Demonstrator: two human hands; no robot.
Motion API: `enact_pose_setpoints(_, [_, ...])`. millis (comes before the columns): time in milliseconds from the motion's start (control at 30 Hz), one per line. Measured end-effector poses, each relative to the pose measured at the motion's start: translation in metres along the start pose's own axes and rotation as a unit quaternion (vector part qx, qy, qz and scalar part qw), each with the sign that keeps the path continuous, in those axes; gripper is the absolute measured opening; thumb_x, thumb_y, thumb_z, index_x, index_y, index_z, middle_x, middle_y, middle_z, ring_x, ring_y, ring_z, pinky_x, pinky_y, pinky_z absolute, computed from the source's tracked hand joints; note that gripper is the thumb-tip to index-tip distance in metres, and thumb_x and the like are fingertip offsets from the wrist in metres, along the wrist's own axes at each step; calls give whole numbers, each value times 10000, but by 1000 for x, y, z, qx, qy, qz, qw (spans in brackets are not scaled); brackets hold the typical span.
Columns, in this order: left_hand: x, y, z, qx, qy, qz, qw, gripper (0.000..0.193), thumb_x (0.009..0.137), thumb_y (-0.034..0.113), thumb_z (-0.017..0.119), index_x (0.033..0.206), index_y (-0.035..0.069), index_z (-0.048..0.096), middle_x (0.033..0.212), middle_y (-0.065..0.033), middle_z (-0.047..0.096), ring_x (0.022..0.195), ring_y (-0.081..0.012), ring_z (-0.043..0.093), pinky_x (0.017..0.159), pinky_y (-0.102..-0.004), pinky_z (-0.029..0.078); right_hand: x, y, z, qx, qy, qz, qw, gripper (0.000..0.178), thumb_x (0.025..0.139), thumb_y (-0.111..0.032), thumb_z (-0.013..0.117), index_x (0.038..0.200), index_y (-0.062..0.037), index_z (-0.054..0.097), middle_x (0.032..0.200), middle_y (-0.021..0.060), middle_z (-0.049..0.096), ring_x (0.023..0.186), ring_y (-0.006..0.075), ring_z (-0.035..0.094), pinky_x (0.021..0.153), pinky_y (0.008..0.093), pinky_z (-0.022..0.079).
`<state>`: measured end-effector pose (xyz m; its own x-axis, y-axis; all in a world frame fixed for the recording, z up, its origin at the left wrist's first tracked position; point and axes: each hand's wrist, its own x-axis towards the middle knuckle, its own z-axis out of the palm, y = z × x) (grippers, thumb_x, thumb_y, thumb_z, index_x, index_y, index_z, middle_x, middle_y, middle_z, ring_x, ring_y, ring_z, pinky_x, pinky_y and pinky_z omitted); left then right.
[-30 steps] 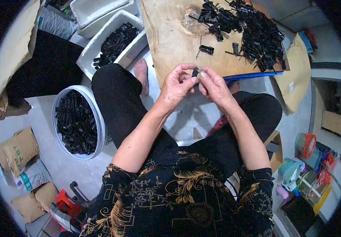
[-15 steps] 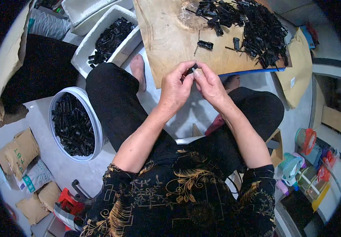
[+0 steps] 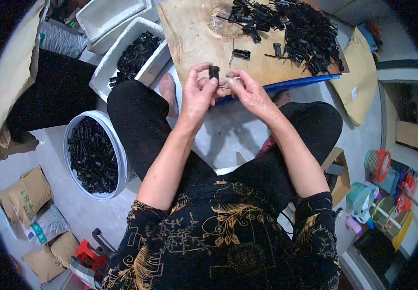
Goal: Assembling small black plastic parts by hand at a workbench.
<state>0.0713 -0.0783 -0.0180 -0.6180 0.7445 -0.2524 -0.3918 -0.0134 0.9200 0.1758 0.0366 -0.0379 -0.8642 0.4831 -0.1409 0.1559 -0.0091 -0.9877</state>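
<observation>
A small black plastic part [image 3: 213, 72] stands upright between the thumb and fingers of my left hand [image 3: 197, 96], just over the table's near edge. Beside it, a short gap away, my right hand [image 3: 253, 96] has its thumb and index finger bent together; whatever they hold is too small to make out. Past the hands, one loose black plastic piece [image 3: 241, 54] with a thin stem lies on the wooden tabletop [image 3: 189, 38]. Another such piece [image 3: 277, 50] rests closer to the big pile of black parts [image 3: 310, 41].
To the left stand a white foam box [image 3: 151, 67] and a round white bucket [image 3: 123, 169], both holding black parts. Brown packages [image 3: 25, 193] lie on the floor at far left. A tan sack [image 3: 359, 77] leans right of the table. Plastic bags [image 3: 361, 203] and baskets fill the right side.
My hands have drawn apart from being pressed together. The black part now shows upright in my left hand, while my right hand has moved off it. The whole view has shifted slightly.
</observation>
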Motion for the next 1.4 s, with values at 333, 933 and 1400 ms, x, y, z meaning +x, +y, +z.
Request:
enact_pose_setpoints(333, [-2,-5,-17,-144,-74,-50,985,392,833,74,533,1195,9,397,848,-101,601,594,-131,600,449,-168,409,-13,-30,-1,116,-15,54,992,159,883,-221,528,931,-69,533,693,-27,531,464,16,381,414,154,288])
enact_pose_setpoints(933, [-12,-8,4,138,-135,7,981,355,833,27,510,1175,17,414,758,-42,548,567,-83,547,464,-192,400,-11,-19,4,62,-27,55,996,199,888,-293,514,841,-105,558,588,-85,431,495,-3,349,420,164,256])
enact_pose_setpoints(1400, [-6,2,-8,155,-102,6,983,226,832,-21,466,1034,22,376,728,-43,505,565,-96,524,491,-225,419,-7,-11,18,-46,-66,42,996,301,935,-251,379,825,4,492,616,49,530,583,121,505,556,271,420])
